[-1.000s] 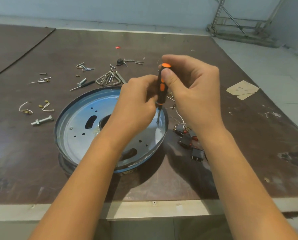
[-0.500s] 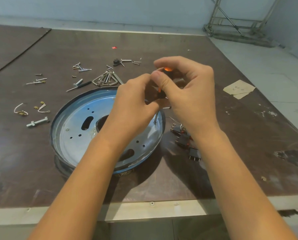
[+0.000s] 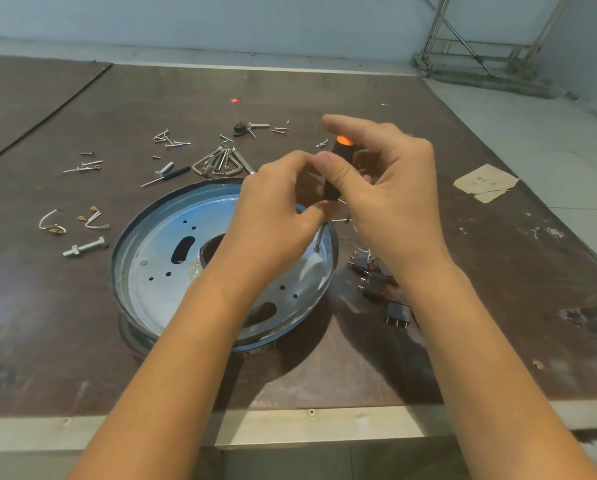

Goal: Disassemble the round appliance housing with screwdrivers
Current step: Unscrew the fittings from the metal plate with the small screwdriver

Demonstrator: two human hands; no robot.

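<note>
Round appliance housing [image 3: 144,237], a shallow blue-rimmed metal pan with its perforated plate facing up, lies flat on the brown table [image 3: 47,323] near its front edge, which probably keeps the screw heads within reach from above. At far left, short wire leads [image 3: 52,225] and a loose bolt [image 3: 84,247] lie well apart from the pan. Farther back are scattered screws [image 3: 170,140] and a bunch of triangular metal clips [image 3: 217,162], seemingly parts set out of the way. Over the pan's right side, the left hand [image 3: 276,216] curls its fingers and thumb round the lower part of the black-and-orange screwdriver [image 3: 338,168], likely to steady it. The shaft stands nearly upright with its tip on a screw [image 3: 316,249] just inside the rim. The right hand [image 3: 387,202] pinches the upper handle between thumb and fingers, with the forefinger arched over the orange cap, a grip suited to twirling while pressing down. Just right of the pan lie black switch blocks [image 3: 376,282] with thin wires, and farther right a paper scrap [image 3: 485,183].
</note>
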